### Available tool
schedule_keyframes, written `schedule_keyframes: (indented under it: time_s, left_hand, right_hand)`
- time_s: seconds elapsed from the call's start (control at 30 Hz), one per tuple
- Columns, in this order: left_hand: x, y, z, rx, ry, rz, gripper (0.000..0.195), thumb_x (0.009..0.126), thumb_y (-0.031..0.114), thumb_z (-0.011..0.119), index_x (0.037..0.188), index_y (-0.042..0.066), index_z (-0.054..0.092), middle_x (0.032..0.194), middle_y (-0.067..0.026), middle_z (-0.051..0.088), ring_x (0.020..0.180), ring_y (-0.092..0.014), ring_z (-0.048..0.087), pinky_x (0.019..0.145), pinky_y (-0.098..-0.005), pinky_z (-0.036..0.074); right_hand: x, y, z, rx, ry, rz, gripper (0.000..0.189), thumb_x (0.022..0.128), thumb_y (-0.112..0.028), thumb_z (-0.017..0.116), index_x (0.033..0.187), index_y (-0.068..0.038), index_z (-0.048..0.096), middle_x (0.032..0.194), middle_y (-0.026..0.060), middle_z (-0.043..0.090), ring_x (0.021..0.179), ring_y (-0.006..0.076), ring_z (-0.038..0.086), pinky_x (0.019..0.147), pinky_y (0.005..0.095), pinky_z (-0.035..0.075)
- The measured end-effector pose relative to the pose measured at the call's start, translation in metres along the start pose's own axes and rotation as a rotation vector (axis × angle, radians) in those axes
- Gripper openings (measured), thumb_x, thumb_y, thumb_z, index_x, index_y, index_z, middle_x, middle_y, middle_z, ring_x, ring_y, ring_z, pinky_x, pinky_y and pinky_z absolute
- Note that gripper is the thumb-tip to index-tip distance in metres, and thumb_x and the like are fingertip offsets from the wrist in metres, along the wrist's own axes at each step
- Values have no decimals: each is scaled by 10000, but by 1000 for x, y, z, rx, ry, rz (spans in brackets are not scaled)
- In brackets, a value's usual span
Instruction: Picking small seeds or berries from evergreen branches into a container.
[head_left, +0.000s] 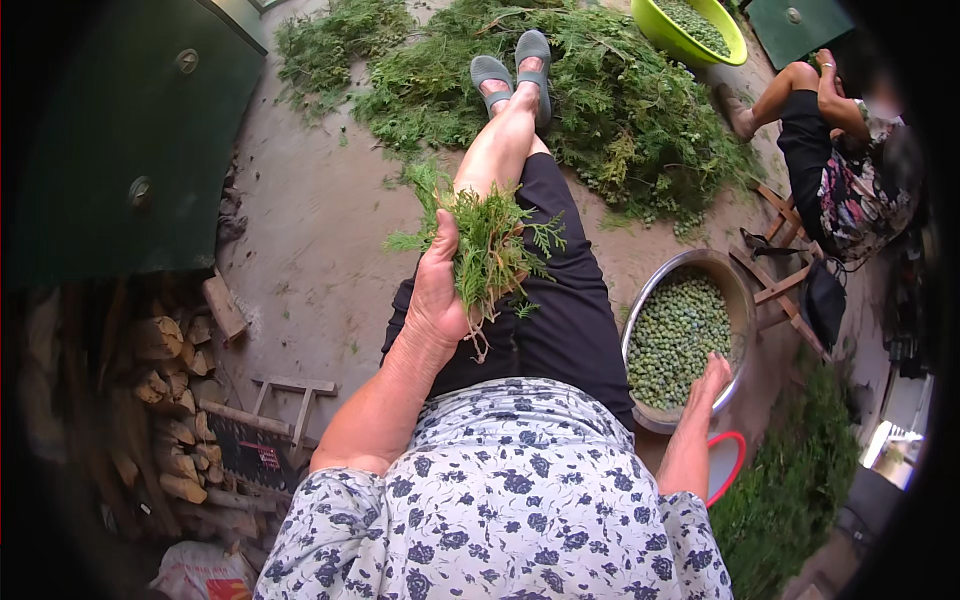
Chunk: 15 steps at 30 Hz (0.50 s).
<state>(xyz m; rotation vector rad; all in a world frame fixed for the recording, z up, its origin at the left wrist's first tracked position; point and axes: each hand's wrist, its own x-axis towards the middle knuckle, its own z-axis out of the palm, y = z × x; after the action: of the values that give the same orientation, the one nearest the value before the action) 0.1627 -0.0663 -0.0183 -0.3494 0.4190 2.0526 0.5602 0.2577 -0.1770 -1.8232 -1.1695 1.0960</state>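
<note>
My left hand (436, 289) is closed around a bunch of green conifer sprigs (491, 251), scale-leaved like arborvitae, above my lap. Thin brown stems stick out below the thumb. Over the right side of a metal basin (636, 304) is my right hand (712, 376), its fingertips at or just above the contents. Small round green cones or berries (671, 337) fill much of that basin, which stands on the ground beside my right thigh. Whether anything is between the right fingers cannot be made out.
Cut conifer branches (622, 112) are heaped around my feet, with a yellow-green basin (652, 34) of similar cones behind. Another person (840, 150) sits at right near a folding wooden stool (787, 289). More greenery (795, 480), a red-rimmed container (724, 465) and stacked firewood (176, 405) lie nearby.
</note>
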Motion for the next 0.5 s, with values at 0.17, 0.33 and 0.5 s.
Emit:
schedule_keyframes:
  time_s: [0.17, 0.33, 0.5]
  left_hand:
    - [0, 1, 0, 4, 60, 66, 523, 886, 427, 523, 1208, 16, 482, 1068, -185, 598, 972, -311, 609, 836, -532, 512]
    - [-3, 24, -9, 183, 149, 111, 349, 840, 89, 567, 1149, -66, 519, 1057, -162, 612, 970, -283, 605, 885, -429, 493]
    - [-15, 75, -64, 714, 380, 662, 253, 811, 54, 616, 1032, -65, 585, 946, -114, 630, 874, -209, 600, 771, -348, 503]
  right_hand:
    - [-34, -17, 39, 53, -206, 165, 421, 798, -109, 604, 1191, 17, 521, 1003, 93, 587, 895, 186, 566, 789, 347, 456]
    - [-110, -79, 121, 215, -491, 113, 292, 874, -78, 540, 1146, 24, 524, 1008, 94, 566, 847, 184, 578, 722, 307, 496]
    - [-203, -137, 175, 410, -934, 31, 187, 893, -56, 525, 1065, 12, 550, 889, 76, 602, 749, 152, 613, 634, 263, 530]
